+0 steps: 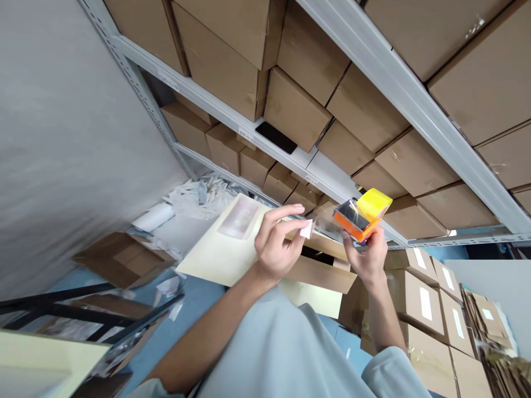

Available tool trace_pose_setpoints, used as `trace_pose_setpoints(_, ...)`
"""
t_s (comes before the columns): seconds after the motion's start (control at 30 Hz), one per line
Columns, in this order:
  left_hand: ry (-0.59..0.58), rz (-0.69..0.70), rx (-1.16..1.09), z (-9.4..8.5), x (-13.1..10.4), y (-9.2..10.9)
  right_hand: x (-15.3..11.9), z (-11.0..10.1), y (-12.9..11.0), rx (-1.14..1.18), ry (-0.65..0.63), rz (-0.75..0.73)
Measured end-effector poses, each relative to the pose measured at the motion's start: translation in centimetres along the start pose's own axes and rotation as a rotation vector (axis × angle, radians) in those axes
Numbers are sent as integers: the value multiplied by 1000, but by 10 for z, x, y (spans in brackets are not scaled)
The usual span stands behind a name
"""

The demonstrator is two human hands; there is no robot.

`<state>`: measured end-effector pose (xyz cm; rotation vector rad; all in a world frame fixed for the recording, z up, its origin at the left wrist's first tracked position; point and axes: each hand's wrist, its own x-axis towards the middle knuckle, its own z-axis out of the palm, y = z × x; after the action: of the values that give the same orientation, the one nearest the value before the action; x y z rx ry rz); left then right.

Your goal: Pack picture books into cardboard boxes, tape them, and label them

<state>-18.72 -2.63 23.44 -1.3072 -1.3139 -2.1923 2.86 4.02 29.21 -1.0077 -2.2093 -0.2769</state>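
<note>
My right hand [367, 257] grips a tape dispenser [352, 218] with an orange and dark body and a yellow tape roll at its far end. Thumb and fingers of my left hand [277, 243] pinch a small white piece of paper [306, 229]. Between the two hands a clear strip of tape [326, 225] seems to stretch, though it is hard to make out. Below them an open cardboard box [319, 271] stands on a pale yellow table [215, 260]. A see-through plastic packet [238, 217] lies on that table, left of my left hand.
Metal shelves [415, 121] packed with cardboard boxes [302, 105] rise in front. Stacked boxes with white labels [423, 301] stand at the right, beside flattened cartons [487, 315]. An open carton [124, 257] and heaped white scraps [207, 196] lie at the left, near a grey wall [78, 121].
</note>
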Motion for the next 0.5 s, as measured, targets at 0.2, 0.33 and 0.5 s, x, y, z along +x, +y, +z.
trace_pose_setpoints(0.2,26,-5,1,-29,-1,-3,-7,7,8,-115,-60,62)
trace_pose_setpoints(0.33,-29,-32,1,-47,9,0,-14,11,25,-109,-132,58)
trace_pose_setpoints(0.5,-109,-180,-141,-55,13,5,-19,8,31,-68,-251,55)
